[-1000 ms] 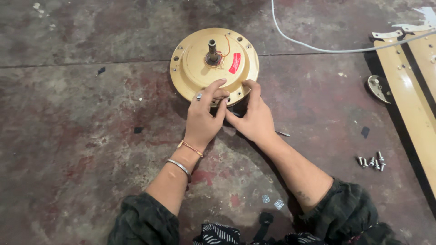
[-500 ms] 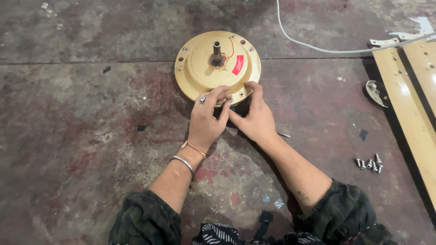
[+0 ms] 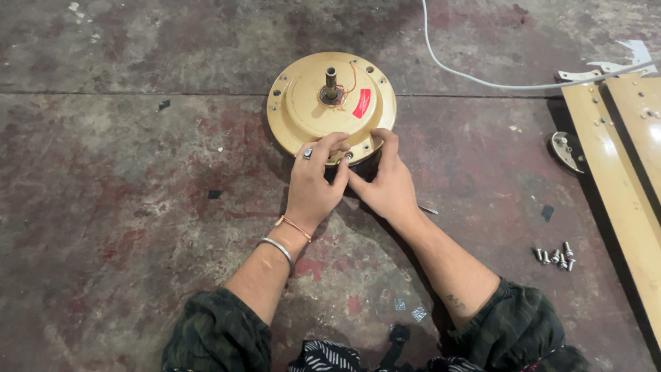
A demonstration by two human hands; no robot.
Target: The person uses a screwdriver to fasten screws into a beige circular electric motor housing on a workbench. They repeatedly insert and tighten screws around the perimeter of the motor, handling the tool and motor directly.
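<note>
Now both hands pinch the motor [image 3: 330,103] near rim: left hand [image 3: 313,182], right hand [image 3: 385,182]. Open floor [image 3: 110,207] left; blades [image 3: 623,179], screws [image 3: 554,256] right. Grip unchanged since earlier.

A worn concrete floor [image 3: 124,207], stained red and grey, carries everything. On it sits a round yellow motor housing [image 3: 310,110]. A white cable [image 3: 475,83] runs across the far part. Yellow blades [image 3: 620,186] lie at the right edge, a small cluster of screws [image 3: 555,256] near them.
</note>
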